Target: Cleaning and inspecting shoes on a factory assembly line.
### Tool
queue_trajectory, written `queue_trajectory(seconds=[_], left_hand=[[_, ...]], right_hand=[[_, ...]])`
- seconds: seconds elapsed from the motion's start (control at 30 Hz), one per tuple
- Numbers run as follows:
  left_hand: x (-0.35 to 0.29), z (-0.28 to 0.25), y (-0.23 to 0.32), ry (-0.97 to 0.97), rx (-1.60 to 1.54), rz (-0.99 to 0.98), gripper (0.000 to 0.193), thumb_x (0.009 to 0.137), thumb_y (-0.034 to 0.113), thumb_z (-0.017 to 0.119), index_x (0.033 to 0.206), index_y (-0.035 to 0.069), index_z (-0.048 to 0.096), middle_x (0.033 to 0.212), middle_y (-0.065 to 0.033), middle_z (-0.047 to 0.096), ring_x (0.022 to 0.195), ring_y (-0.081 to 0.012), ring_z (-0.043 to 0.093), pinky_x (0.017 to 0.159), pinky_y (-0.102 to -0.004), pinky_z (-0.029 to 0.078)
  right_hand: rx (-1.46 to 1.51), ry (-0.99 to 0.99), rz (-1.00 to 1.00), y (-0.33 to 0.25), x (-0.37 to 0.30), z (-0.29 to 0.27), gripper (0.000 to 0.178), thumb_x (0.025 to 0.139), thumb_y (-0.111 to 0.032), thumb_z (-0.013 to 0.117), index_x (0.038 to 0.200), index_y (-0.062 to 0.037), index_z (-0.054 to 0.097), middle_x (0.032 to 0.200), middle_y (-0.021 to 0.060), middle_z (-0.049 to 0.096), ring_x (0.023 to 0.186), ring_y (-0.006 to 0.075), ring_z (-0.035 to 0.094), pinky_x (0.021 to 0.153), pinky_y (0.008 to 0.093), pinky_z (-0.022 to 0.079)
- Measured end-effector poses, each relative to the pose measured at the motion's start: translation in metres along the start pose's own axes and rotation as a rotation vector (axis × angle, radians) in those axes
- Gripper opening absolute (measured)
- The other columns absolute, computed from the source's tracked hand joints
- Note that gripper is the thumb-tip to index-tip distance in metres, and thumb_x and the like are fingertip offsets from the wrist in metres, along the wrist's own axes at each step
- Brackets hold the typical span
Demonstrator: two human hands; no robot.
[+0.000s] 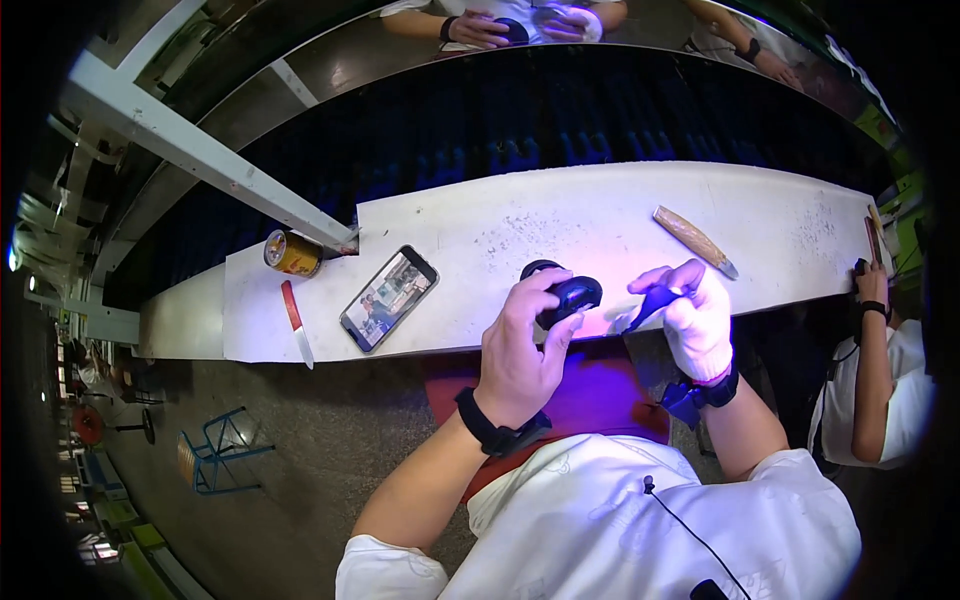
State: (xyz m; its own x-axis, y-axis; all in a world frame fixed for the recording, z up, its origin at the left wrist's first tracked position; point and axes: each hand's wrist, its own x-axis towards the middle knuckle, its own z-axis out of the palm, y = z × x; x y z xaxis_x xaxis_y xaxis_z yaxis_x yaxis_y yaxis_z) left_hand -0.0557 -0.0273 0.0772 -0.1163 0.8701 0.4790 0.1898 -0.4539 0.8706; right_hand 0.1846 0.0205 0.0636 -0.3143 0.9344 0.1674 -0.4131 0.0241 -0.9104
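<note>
My left hand [525, 345], bare with a black wrist strap, grips a glossy black round part [575, 297] between thumb and fingers, just above the near edge of the white worktop [480, 230]. A second black rounded edge [540, 267] shows behind those fingers; I cannot tell whether it belongs to the same part. My right hand [697, 325] wears a white glove and pinches a small dark, pointed piece [650, 305], whose kind I cannot make out. It is held just right of the round part, apart from it. Bluish-purple light falls on both hands.
A wooden-handled tool [692, 240] lies beyond my right hand. To the left are a phone [390, 298] with a lit screen, a red-handled knife [297, 322] and a yellow can [292, 253]. A dark conveyor [480, 110] runs behind. Co-workers' hands [480, 30] are across and at right [873, 285].
</note>
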Motion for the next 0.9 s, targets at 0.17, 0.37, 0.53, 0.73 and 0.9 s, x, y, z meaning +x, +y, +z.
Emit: queue_trajectory(seconds=[0.17,0.37,0.53,0.73,0.9], left_hand=[[-0.003,-0.003,-0.007,-0.093,0.233,0.229,0.028,0.089,-0.004,0.078,0.112,0.003,0.062,0.131,-0.0259,0.070,0.118,-0.0435,0.072,0.103,-0.0495,0.059],[-0.025,-0.007,0.003,-0.098,0.064,0.001,0.010,0.109,0.002,0.051,0.115,-0.001,0.059,0.146,-0.0359,0.061,0.140,-0.0469,0.059,0.120,-0.0522,0.043],[-0.048,0.016,-0.001,-0.003,-0.123,-0.066,0.021,0.109,0.016,0.062,0.113,0.002,0.047,0.153,-0.0389,0.052,0.150,-0.0501,0.046,0.127,-0.0575,0.029],[-0.058,0.022,-0.003,0.067,-0.178,-0.089,0.036,0.104,0.024,0.074,0.107,0.006,0.044,0.151,-0.0382,0.055,0.152,-0.0494,0.043,0.128,-0.0590,0.026],[-0.060,0.020,-0.002,0.038,-0.154,-0.088,0.037,0.104,0.024,0.075,0.107,0.005,0.043,0.148,-0.0389,0.057,0.152,-0.0504,0.043,0.129,-0.0600,0.024]], right_hand=[[0.102,-0.055,0.173,0.003,0.005,0.038,0.030,0.088,-0.014,0.086,0.097,-0.0036,0.060,0.156,0.0349,0.049,0.141,0.0422,0.056,0.113,0.0540,0.051],[0.059,-0.048,0.000,0.028,0.001,0.059,0.030,0.090,-0.014,0.086,0.099,-0.0044,0.059,0.149,0.0315,0.057,0.135,0.0372,0.060,0.108,0.0474,0.056],[0.015,0.010,-0.046,0.034,-0.013,0.063,0.031,0.090,-0.016,0.087,0.100,-0.0034,0.060,0.145,0.0313,0.062,0.140,0.0408,0.057,0.115,0.0523,0.048],[-0.035,0.001,-0.114,0.042,-0.026,0.058,0.030,0.089,-0.013,0.087,0.100,-0.0058,0.060,0.141,0.0308,0.065,0.143,0.0433,0.055,0.124,0.0589,0.036],[0.009,0.021,-0.145,0.047,-0.030,0.059,0.030,0.087,-0.011,0.088,0.097,-0.0087,0.060,0.142,0.0291,0.065,0.143,0.0433,0.056,0.125,0.0607,0.034]])
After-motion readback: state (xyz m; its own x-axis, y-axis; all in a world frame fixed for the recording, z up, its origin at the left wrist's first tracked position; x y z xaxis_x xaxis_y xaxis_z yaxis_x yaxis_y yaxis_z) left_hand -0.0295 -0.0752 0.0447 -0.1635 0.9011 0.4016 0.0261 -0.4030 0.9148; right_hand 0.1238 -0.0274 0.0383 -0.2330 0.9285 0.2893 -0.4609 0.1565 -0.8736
